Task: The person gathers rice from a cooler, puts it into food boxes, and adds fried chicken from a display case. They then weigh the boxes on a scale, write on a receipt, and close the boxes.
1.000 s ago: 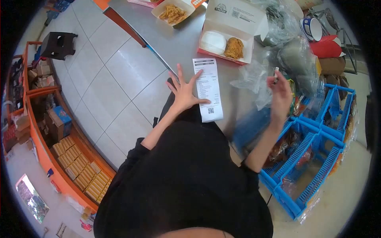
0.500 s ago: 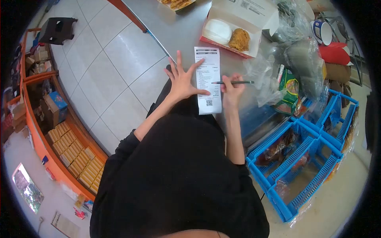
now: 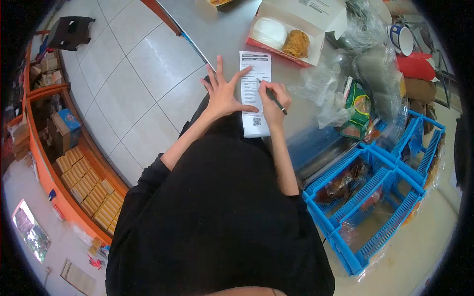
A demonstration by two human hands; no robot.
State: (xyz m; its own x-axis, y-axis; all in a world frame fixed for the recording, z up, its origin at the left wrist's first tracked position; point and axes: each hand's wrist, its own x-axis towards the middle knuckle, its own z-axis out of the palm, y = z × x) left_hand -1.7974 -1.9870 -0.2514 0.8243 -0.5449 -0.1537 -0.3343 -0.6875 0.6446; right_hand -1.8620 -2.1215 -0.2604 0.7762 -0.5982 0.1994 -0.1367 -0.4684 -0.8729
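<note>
A long white printed receipt [image 3: 255, 121] lies on the metal table. My left hand [image 3: 224, 93] is spread over its left edge, with the thumb and a finger on the paper. A dark pen [image 3: 279, 104] is gripped in my right hand [image 3: 273, 101], its tip at the upper middle of the receipt. Beyond the paper, an open red and white box [image 3: 316, 60] holds a round white wrapped item [image 3: 268, 33] and a brown fried piece [image 3: 296, 43].
Clear plastic bags [image 3: 323, 93] and a green packet [image 3: 359, 111] lie to the right. Blue plastic baskets [image 3: 368, 148] stand at the lower right. A metal table [image 3: 197, 22] ends at the tiled floor. Orange shelving [image 3: 54, 167] and a dark stool [image 3: 70, 33] are on the left.
My right hand has moved up and left over the receipt, and the pen has turned from level to slanted, its tip now on the printed lines. My left hand remains spread.
</note>
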